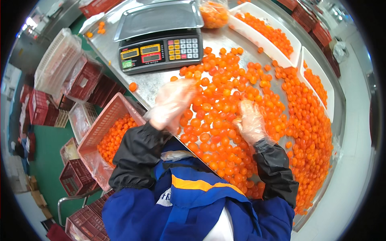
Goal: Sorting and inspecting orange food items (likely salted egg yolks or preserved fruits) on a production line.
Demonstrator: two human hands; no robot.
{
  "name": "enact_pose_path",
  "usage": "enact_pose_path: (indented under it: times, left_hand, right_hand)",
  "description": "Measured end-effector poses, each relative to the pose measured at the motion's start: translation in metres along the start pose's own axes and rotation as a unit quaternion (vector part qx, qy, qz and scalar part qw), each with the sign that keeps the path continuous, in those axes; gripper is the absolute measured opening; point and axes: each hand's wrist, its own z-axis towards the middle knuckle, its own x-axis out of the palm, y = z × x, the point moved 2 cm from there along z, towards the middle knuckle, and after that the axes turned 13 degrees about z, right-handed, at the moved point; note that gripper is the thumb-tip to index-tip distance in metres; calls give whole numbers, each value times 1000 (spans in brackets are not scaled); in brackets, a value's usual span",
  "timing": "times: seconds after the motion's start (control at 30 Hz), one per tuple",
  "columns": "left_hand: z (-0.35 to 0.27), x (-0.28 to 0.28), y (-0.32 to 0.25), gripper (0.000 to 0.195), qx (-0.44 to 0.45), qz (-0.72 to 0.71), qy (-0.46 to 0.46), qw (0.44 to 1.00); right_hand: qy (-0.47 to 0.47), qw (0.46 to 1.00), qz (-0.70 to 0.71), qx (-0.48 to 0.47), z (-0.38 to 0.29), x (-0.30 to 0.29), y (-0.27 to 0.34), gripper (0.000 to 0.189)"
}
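Observation:
Small glossy orange balls of food, perhaps egg yolks or cherry tomatoes, are spread over a stainless steel table. Both hands wear clear plastic gloves, with black sleeve covers at the wrists. My left hand is motion-blurred over the table's near edge, at the left side of the spread; whether it holds a ball is unclear. My right hand rests palm down among the balls, fingers stretched forward and thumb apart, gripping nothing visible. Beyond my left hand stands a digital scale with a bare metal pan.
White trays of orange balls stand at the far right, beside a dense heap. A filled plastic bag sits by the scale. Left of the table, a pink crate holds more balls. Red crates stand on the green floor.

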Motion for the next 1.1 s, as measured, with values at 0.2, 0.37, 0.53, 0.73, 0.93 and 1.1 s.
enact_pose_path:
  times: [0.2, 0.37, 0.53, 0.73, 0.93, 1.1]
  left_hand:
    - [13, 83, -67, 67, 83, 267, 119, 953]
    - [30, 49, -45, 54, -10, 51, 174, 983]
    - [72, 27, -12, 29, -30, 87, 39, 995]
    - [95, 93, -7, 24, -60, 257, 109, 958]
    - [81, 53, 15, 20, -82, 14, -77, 994]
    - [56, 43, 63, 25, -136, -42, -104, 984]
  right_hand:
    - [-3, 978, 208, -13, -41, -28, 5, 68]
    - [-157, 918, 325, 164, -109, -86, -40, 61]
    - [-190, 871, 328, 313, -161, -109, -76, 56]
    - [-168, 877, 293, 341, -168, -90, -80, 48]
    - [-101, 836, 345, 414, -159, -109, -65, 46]
    - [-137, 891, 260, 345, -143, -95, -104, 48]
